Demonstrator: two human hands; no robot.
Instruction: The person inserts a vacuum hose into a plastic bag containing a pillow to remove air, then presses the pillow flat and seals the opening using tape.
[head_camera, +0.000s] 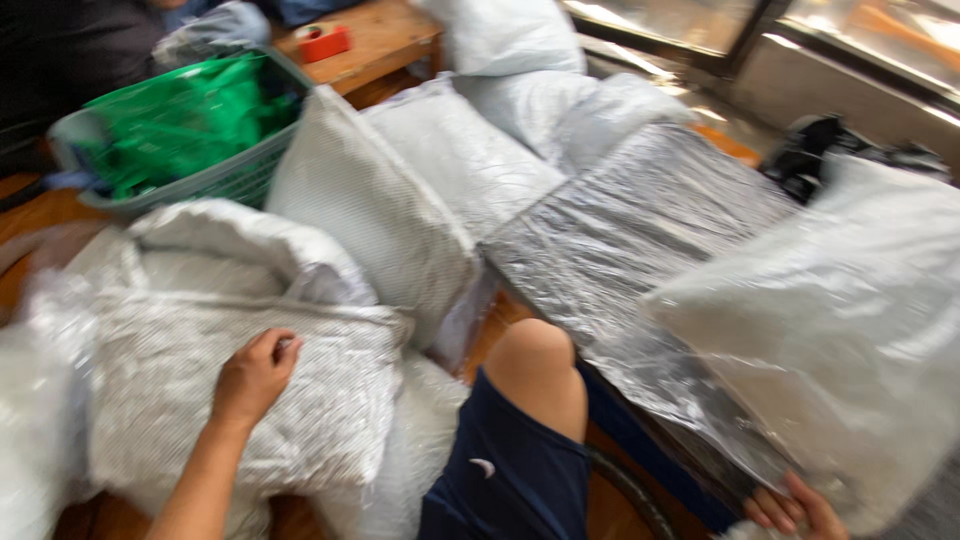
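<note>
**Inspector:** Step in hand?

**Assistant:** Judged as pillow bagging. Largest item, the clear-bagged white pillow (840, 330), sits at three o'clock; right hand (795, 512) grips its lower edge, fingers curled.

**Inspector:** Left hand?

**Assistant:** Left hand (255, 375) rests clenched on the dotted white pillow (240, 400) at eight o'clock. Next calls for a firm two-handed hold.

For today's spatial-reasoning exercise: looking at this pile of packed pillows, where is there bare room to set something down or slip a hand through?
Bare wood shows on the table top beside the red tape roll, behind the green basket. A narrow gap runs between the upright pillow and the silver sheet. Elsewhere pillows crowd together around the left hand and right hand.
</note>
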